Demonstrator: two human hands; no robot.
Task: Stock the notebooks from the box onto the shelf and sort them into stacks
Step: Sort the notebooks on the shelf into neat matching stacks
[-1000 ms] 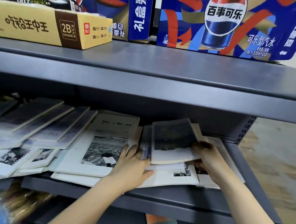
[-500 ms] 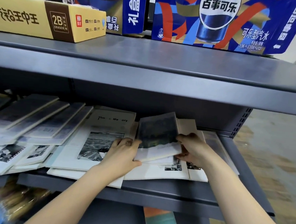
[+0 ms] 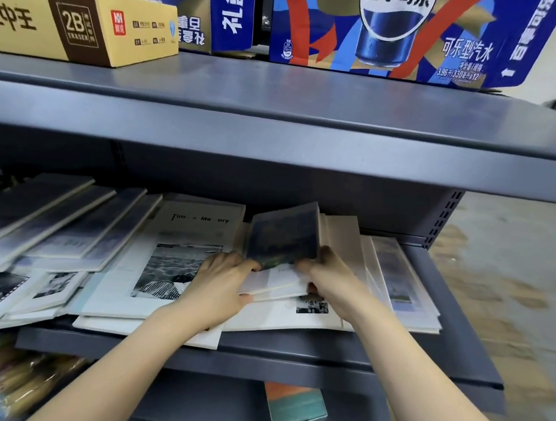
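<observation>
Head view: my left hand (image 3: 220,281) and right hand (image 3: 333,278) together grip a small dark-covered notebook (image 3: 282,236) above white notebooks (image 3: 176,261) sprawled on the grey metal shelf (image 3: 445,331). Stocking looks mostly done; I judge sorting barely begun.

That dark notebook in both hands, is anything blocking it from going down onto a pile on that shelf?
Nothing visible does. The dark notebook, tilted up between the left hand and right hand, sits directly above the white notebooks on the shelf.
</observation>
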